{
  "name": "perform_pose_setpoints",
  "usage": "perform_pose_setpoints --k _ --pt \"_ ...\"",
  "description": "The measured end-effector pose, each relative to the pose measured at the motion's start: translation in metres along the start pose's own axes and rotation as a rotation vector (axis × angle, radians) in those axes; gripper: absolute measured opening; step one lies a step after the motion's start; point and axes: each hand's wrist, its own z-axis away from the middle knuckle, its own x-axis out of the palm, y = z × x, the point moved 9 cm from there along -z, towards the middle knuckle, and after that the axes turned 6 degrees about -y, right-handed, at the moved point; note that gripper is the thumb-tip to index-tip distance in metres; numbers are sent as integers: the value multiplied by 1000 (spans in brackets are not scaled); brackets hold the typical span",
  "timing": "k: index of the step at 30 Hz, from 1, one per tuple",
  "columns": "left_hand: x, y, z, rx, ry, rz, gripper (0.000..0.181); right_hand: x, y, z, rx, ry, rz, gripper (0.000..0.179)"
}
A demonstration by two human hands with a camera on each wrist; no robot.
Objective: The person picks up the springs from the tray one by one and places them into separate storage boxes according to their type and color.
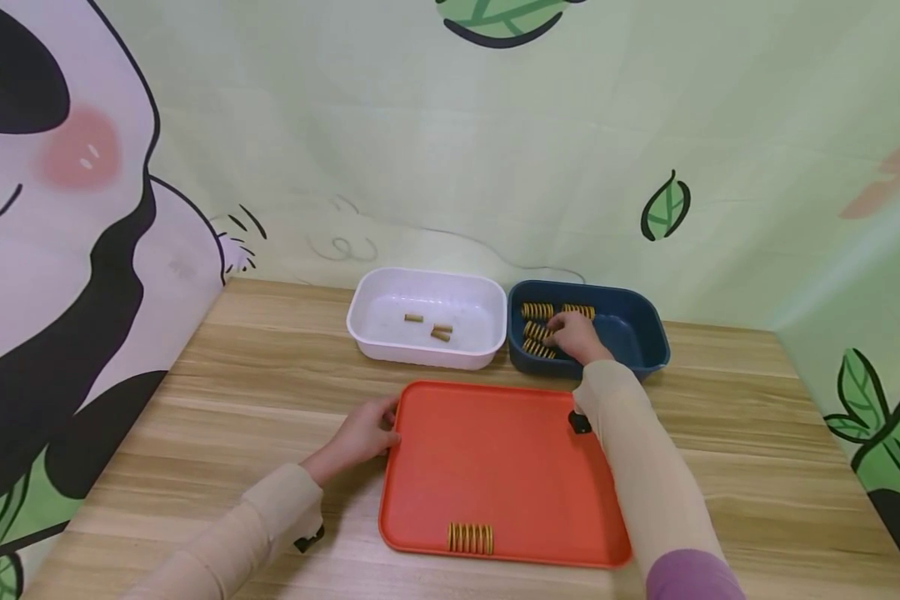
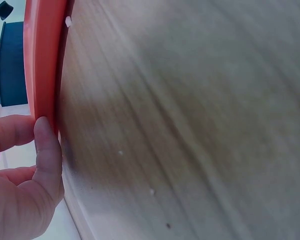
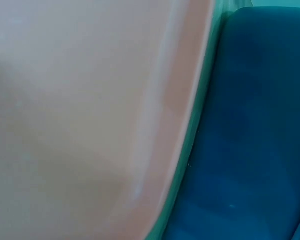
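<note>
My left hand (image 1: 365, 431) is at the left edge of a red tray (image 1: 495, 467), its thumb and a finger pinching the rim, as the left wrist view shows close up. Inside a dark blue bin (image 1: 637, 333), my right hand (image 1: 577, 336) has thumb and fingertips on either side of the end of a brass-coloured coil spring (image 1: 537, 332). Other similar springs lie around it, among them one at the back left (image 1: 537, 311) and another nearer the front (image 1: 538, 348). A single spring (image 1: 470, 538) lies at the tray's near edge. The right wrist view does not show the right hand.
Left of the blue bin stands a white bin (image 1: 427, 354) with 3 small brass-coloured cylinders (image 1: 413, 317) in it. Both bins stand on a wood-grain table (image 1: 270, 367) near a printed cloth backdrop (image 1: 420, 167). My right forearm reaches over the tray's right side.
</note>
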Motion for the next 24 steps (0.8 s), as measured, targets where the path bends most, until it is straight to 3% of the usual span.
perform_pose_setpoints --k 4,11,19,24 --pt "0 0 1 1 -10 9 61 1 0 -1 0 1 22 33" --pt "0 4 2 97 -24 10 61 -5 -4 3 -25 50 0 31" --pt "1 0 1 16 -4 -1 62 -11 -13 11 -82 95 -28 30" --pt "1 0 0 9 -3 -3 64 -14 -15 15 -103 105 -57 31"
